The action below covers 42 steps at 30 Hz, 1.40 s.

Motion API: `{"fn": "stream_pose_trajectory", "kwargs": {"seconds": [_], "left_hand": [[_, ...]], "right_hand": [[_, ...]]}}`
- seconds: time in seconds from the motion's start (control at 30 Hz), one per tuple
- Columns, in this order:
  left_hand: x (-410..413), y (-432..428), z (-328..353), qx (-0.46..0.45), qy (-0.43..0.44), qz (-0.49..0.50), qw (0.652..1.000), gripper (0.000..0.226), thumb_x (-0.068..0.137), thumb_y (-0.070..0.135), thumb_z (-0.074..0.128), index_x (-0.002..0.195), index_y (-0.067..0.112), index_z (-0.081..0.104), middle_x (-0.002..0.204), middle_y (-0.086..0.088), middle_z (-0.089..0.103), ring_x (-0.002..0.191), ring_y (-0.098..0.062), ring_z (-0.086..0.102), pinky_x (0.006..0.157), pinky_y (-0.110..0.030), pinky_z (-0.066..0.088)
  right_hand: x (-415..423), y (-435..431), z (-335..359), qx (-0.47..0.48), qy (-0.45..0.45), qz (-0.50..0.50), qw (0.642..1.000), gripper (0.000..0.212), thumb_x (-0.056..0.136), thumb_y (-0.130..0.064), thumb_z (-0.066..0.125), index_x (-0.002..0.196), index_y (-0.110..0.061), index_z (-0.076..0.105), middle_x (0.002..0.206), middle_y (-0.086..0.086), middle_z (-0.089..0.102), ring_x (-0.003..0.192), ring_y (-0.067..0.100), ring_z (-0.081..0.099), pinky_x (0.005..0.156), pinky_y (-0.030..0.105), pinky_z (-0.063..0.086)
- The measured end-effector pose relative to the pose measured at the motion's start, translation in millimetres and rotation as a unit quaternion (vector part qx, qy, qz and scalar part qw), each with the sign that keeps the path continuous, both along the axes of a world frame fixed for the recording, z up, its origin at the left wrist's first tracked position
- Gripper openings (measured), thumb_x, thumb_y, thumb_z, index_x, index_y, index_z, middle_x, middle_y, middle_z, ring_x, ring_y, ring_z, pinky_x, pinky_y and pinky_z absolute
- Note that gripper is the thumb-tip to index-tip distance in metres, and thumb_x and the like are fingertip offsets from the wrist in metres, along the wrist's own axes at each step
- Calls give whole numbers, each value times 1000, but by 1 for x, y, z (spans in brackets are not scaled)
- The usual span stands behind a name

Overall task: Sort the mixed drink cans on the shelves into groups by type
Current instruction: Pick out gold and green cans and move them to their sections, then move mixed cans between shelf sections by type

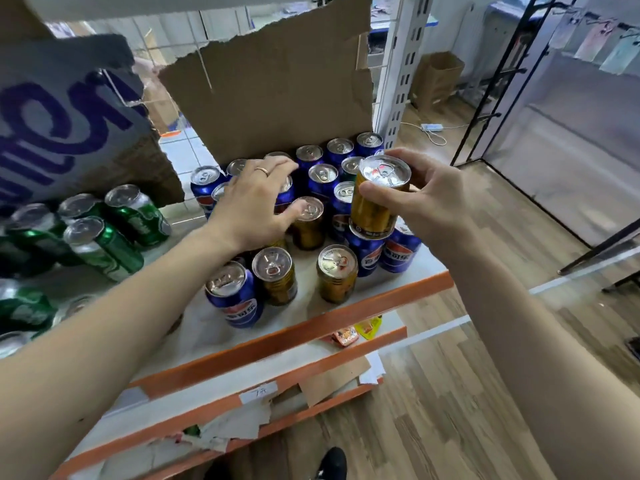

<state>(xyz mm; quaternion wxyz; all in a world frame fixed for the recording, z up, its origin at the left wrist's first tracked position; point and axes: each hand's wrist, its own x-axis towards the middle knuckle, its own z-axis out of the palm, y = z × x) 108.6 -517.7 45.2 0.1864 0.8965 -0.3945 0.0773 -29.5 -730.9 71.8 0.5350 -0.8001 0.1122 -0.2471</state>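
Note:
My right hand [429,199] grips a gold can [375,202] and holds it above the blue cans at the shelf's right end. My left hand [254,199] reaches over the blue cans [323,181] in the middle, fingers spread on their tops, thumb beside a gold can [308,223]. Two more gold cans [277,275] [336,273] stand near the front edge, next to a blue can [233,294]. Green cans [114,237] lie grouped on the left of the white shelf [207,327].
A torn cardboard sheet [277,88] stands behind the blue cans, and a printed cardboard flap [65,123] hangs at upper left. The shelf has an orange front lip [311,327]; lower shelves hold paper scraps and snack packets [356,332]. Wooden floor lies to the right.

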Motion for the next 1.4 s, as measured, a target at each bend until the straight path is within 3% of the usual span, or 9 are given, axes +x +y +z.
{"fn": "stream_pose_trajectory", "kwargs": {"seconds": [0.3,0.47,0.6,0.8,0.93,1.1,1.23,1.4], "left_hand": [[-31,124,20,22,-65,69,995,64,87,53,47,137,14,52,143,-4,51,132,-26,43,103,-52,44],[-54,231,27,20,-82,119,989,62,87,54,46,132,13,56,141,-6,53,130,-29,47,102,-51,44],[-79,328,29,13,-83,173,981,65,88,56,44,134,13,56,142,-5,53,133,-27,44,104,-51,43],[-121,470,32,-4,-90,260,961,60,89,53,48,134,14,56,144,-2,52,134,-26,43,104,-48,42],[-148,558,31,-5,-90,314,945,60,88,54,47,134,16,55,143,-1,52,133,-24,42,106,-46,41],[-181,646,27,17,-66,372,926,63,87,56,47,137,18,53,146,0,48,137,-22,38,107,-47,37],[-202,696,24,23,-56,412,909,64,89,56,44,139,18,51,147,1,47,137,-21,38,105,-45,38],[-210,744,18,9,-36,459,888,63,90,59,42,136,17,52,147,1,46,138,-22,38,108,-49,38]], "right_hand": [[27,103,14,-42,-23,74,996,69,65,-48,87,122,-13,67,107,-6,73,100,5,68,88,31,58],[41,195,25,-47,-34,127,990,64,68,-39,88,123,-14,67,106,-8,72,95,-2,68,79,13,52],[48,285,26,-30,-28,178,983,57,65,-39,91,115,-20,70,100,-10,74,94,4,70,84,24,55],[50,427,32,-23,-34,259,965,46,72,-27,87,114,-17,70,99,-9,74,90,3,69,80,22,56],[47,521,31,-11,-35,309,950,51,70,-27,89,116,-15,69,103,-4,74,93,8,70,86,28,56],[41,622,24,-17,-36,370,928,51,68,-35,88,113,-20,69,103,-6,73,96,8,69,84,26,57],[36,681,23,-14,-31,412,911,68,61,-45,82,120,-16,67,103,-9,71,94,1,68,80,20,56],[42,742,21,-17,-12,460,888,65,62,-47,84,119,-21,67,110,-5,71,101,7,68,86,28,58]]}}
